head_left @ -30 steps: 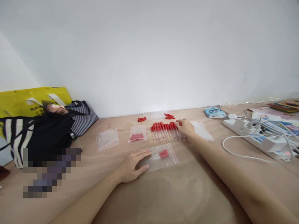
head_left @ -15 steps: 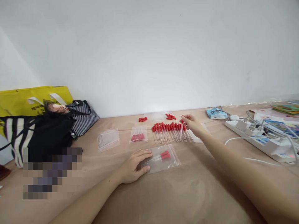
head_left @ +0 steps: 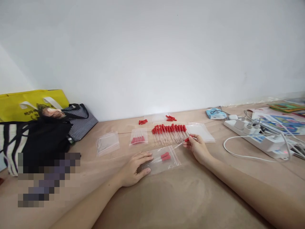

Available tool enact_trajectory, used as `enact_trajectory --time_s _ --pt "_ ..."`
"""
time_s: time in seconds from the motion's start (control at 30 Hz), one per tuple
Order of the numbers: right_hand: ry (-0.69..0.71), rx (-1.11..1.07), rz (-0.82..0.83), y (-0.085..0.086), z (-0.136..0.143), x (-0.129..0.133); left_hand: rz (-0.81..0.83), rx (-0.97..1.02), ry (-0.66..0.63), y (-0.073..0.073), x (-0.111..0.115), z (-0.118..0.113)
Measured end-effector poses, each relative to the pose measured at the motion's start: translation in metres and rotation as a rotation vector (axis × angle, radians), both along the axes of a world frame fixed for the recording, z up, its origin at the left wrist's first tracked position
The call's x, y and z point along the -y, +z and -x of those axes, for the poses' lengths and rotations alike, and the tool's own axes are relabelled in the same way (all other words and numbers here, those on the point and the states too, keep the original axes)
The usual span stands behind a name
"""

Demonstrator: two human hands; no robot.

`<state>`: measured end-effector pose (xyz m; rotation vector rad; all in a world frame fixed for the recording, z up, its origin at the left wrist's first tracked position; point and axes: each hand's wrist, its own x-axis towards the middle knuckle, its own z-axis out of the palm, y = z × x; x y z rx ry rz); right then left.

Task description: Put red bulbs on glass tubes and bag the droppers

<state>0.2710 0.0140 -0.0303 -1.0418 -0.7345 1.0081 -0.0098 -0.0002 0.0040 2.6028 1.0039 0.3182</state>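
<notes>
My left hand (head_left: 137, 168), fingers spread, rests on the closed end of a clear zip bag (head_left: 156, 167) that lies flat on the table. Red-capped droppers (head_left: 165, 156) show inside this bag. My right hand (head_left: 196, 148) pinches one dropper (head_left: 186, 140) by its red bulb, its clear tip pointing left to the bag's right edge. Behind the bag, a row of several droppers (head_left: 169, 128) lies side by side with red bulbs at the back. Left of the row is a bag (head_left: 138, 136) with several droppers in it.
Clear bags (head_left: 108, 143) lie left, and a white bag stack (head_left: 201, 132) lies right. Loose red bulbs (head_left: 143, 121) sit near the wall. A power strip (head_left: 256, 138) with cables and a blue packet (head_left: 215, 113) are right; a black bag (head_left: 47, 143) and yellow bag (head_left: 14, 101) are left.
My right hand has come from the right end of the row toward the near bag, bringing one dropper out of the row. My left hand stays on the bag. The view has shifted slightly.
</notes>
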Motion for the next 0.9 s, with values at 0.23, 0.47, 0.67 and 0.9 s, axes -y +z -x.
enact_trajectory --time_s 0.23,0.47,0.67,0.9 --pt "0.181 -0.071 0.03 -0.003 0.014 0.007 0.008 -0.003 0.057 0.0 0.001 0.001" --pt "0.18 -0.092 0.071 0.0 0.011 0.008 -0.007 -0.022 0.062 -0.002 0.001 0.002" --pt "0.224 -0.155 0.116 0.006 0.018 0.013 0.007 -0.033 0.077 0.0 0.002 0.001" --pt "0.417 0.164 0.127 0.009 0.03 0.021 -0.012 -0.026 0.05 0.0 0.002 0.0"
